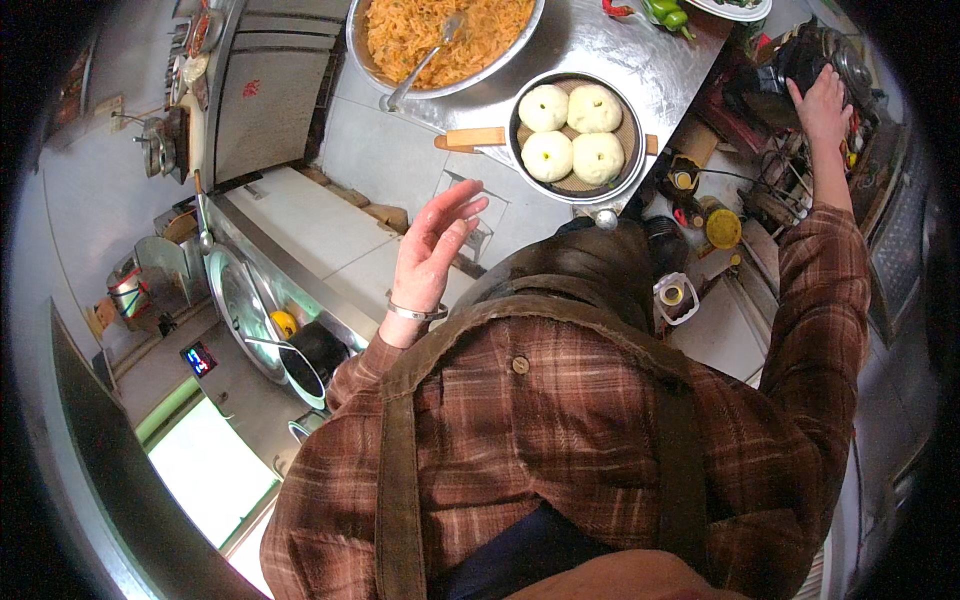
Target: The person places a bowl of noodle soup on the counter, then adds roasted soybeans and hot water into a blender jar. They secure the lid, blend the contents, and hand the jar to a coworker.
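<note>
My left hand [435,251], wearing a metal bracelet, hangs in the air with its fingers apart and nothing in it. My right hand [825,112] reaches out at the upper right and rests on or over a dark object [806,64]; whether it grips it cannot be told. Several white filled buns [599,158] lie on a mesh liner in a round steamer [578,199] with wooden handles, at the metal table's corner. Behind it stands a large metal basin [457,91] of shredded orange filling, with a metal spoon [420,71] in it.
The steel table [679,82] also bears a red chilli [618,9], green peppers [667,13] and a white plate [739,10]. Jars, a yellow-lidded container [723,228] and cables crowd the right side. At left are a counter edge [285,255], a metal basin [240,315] and a dark pot [304,371].
</note>
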A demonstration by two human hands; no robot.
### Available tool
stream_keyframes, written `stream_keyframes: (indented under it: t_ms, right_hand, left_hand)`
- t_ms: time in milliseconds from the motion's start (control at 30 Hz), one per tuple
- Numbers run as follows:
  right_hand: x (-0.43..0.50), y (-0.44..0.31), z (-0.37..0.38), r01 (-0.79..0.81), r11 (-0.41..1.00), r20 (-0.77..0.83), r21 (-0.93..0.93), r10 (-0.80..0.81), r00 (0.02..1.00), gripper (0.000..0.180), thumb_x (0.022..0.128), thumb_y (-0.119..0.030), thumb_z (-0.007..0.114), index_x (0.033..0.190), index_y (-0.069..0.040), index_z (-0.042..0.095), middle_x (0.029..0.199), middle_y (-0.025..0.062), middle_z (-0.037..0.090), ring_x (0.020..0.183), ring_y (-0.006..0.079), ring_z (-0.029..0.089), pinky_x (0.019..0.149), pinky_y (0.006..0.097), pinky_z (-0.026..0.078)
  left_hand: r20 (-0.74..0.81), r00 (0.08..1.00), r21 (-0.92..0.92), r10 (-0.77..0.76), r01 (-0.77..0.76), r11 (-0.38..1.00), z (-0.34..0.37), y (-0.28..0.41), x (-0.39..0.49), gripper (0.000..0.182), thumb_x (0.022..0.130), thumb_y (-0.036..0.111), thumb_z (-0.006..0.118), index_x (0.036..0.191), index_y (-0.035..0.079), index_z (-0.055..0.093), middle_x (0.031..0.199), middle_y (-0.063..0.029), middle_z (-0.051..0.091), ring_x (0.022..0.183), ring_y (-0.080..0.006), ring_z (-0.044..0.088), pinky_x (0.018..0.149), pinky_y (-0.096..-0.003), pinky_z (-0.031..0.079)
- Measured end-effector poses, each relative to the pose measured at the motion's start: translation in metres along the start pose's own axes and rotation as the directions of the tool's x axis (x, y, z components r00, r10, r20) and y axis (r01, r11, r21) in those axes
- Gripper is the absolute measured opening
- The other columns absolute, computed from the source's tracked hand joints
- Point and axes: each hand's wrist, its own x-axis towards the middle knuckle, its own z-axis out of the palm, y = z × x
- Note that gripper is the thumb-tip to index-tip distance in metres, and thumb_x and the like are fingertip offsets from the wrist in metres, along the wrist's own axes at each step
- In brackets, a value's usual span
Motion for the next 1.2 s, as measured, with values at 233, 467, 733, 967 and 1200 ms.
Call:
stream_keyframes:
  t_ms: [233,467,733,967,1200]
  right_hand:
    - [0.001,-0.002,-0.005,-0.005,0.998,0.101,-0.063,0.012,0.995,0.079,0.081,-0.058,0.046,0.136,-0.007,0.022,0.139,0.0146,0.029,0.129,0.0279,0.027,0.099,0.0572,0.024]
    - [0.001,-0.005,-0.007,-0.021,0.997,0.128,-0.080,0.031,0.991,0.081,0.081,-0.059,0.045,0.137,-0.007,0.019,0.140,0.0146,0.028,0.130,0.0273,0.026,0.100,0.0564,0.023]
    - [0.001,-0.006,-0.011,-0.013,0.991,0.177,-0.137,0.037,0.983,0.081,0.082,-0.060,0.043,0.138,-0.008,0.018,0.140,0.0143,0.027,0.130,0.0263,0.025,0.101,0.0554,0.023]
    - [0.001,-0.007,-0.012,-0.020,0.990,0.163,-0.139,0.043,0.986,0.080,0.081,-0.060,0.043,0.137,-0.008,0.019,0.140,0.0139,0.027,0.130,0.0260,0.026,0.101,0.0556,0.023]
    - [0.001,-0.007,-0.011,-0.039,0.992,0.141,-0.120,0.056,0.988,0.081,0.080,-0.060,0.045,0.137,-0.008,0.020,0.140,0.0134,0.028,0.130,0.0259,0.026,0.100,0.0553,0.024]
  left_hand:
    - [0.011,1.000,0.019,-0.012,0.012,1.000,-0.001,-0.004,0.000,0.039,0.089,0.006,0.044,0.127,0.001,0.038,0.129,-0.0119,0.043,0.117,-0.0215,0.045,0.097,-0.0311,0.036]
    - [0.022,0.999,0.026,-0.031,0.030,0.999,0.000,-0.006,0.001,0.039,0.090,0.007,0.044,0.127,0.001,0.038,0.129,-0.0114,0.043,0.117,-0.0214,0.045,0.097,-0.0318,0.035]
    - [0.022,0.999,0.024,-0.034,0.034,0.999,0.001,-0.008,0.000,0.038,0.089,0.005,0.044,0.127,0.001,0.039,0.129,-0.0110,0.043,0.117,-0.0213,0.045,0.096,-0.0317,0.036]
    - [0.025,0.999,0.028,-0.037,0.037,0.999,0.003,-0.009,-0.001,0.038,0.089,0.005,0.044,0.126,0.001,0.039,0.129,-0.0114,0.043,0.116,-0.0212,0.045,0.096,-0.0315,0.037]
    - [0.025,0.999,0.028,-0.042,0.042,0.999,0.003,-0.010,0.000,0.037,0.090,0.006,0.043,0.126,0.000,0.040,0.129,-0.0115,0.043,0.116,-0.0207,0.045,0.096,-0.0311,0.037]
